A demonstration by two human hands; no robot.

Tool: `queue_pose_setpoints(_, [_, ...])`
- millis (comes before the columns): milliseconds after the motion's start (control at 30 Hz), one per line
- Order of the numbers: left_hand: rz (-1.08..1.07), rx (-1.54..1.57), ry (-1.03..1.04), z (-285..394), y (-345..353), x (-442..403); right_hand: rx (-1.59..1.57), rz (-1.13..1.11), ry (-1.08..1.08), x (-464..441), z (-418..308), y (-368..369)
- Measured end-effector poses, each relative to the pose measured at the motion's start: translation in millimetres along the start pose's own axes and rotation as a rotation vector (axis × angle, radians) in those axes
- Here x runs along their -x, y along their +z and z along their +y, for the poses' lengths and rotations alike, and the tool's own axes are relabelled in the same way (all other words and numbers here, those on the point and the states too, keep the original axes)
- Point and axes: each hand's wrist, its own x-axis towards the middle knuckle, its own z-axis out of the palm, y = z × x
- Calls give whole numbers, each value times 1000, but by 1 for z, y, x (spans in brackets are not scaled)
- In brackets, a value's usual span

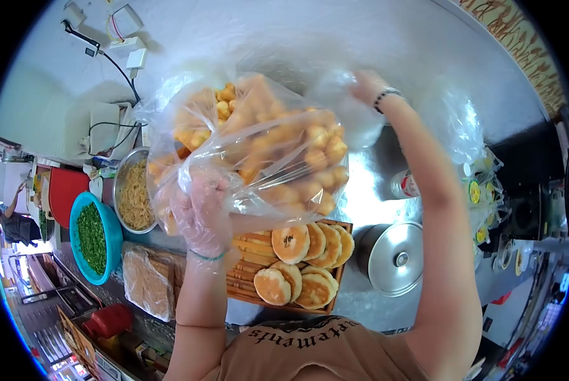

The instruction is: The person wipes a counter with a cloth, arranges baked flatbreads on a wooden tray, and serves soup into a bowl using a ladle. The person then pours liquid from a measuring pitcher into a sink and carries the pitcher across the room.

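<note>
A large clear plastic bag (278,146) of golden fried dough pieces fills the middle of the view. My left hand (205,206), in a thin clear glove with a green band at the wrist, has its fingers curled on the near left side of this bag. My right hand (368,87), bare with a dark bead bracelet, reaches toward the back. Thin translucent plastic (341,95) lies beside its fingers, which are smeared by motion. Just below the bag, a bamboo tray (249,270) holds several round browned flatbreads (291,244).
Left of the bag stand a metal bowl of shredded food (134,197) and a turquoise basin (114,254) of chopped greens. A wrapped brown stack (148,279) lies nearer. To the right are a lidded metal pot (395,259) and a cup (404,184). Another person (18,219) stands far left.
</note>
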Motion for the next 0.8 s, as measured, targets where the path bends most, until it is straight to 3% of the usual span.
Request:
queue_pose_setpoints(133, [70,215,-160,6,4,-1,122,31,104,29,70,-11])
queue_pose_setpoints(200, [-114,122,-53,1,-5,-1,171,47,207,39,93,-15])
queue_pose_setpoints(333, [45,-63,-6,-5,10,12,306,-2,286,41,106,-14])
queue_pose_setpoints(433, [-12,-55,-93,-11,11,25,517,-111,217,47,49,-55])
queue_pose_setpoints(500, [-47,315,-142,-3,6,11,653,-151,205,42,4,-86])
queue_pose_setpoints(533, [-35,308,-148,-6,0,9,670,-106,129,42,-31,-102])
queue_pose_setpoints(600, [-200,80,-65,-14,-11,7,650,38,-71,23,-79,-102])
queue_pose_setpoints(633, [-55,-64,156,-19,-14,5,612,134,-196,7,-100,-96])
queue_pose_setpoints(667, [-52,-64,147,-26,-19,2,540,219,-293,6,-134,-89])
queue_pose_setpoints(733, [14,-604,171,-44,-33,-5,479,291,-515,2,-210,-79])
queue_pose_setpoints(767, [-26,-414,64,-67,-25,5,381,227,-565,-4,-247,-76])
queue_pose_setpoints(800, [-29,-416,59,-78,-20,15,282,162,-612,-11,-283,-71])
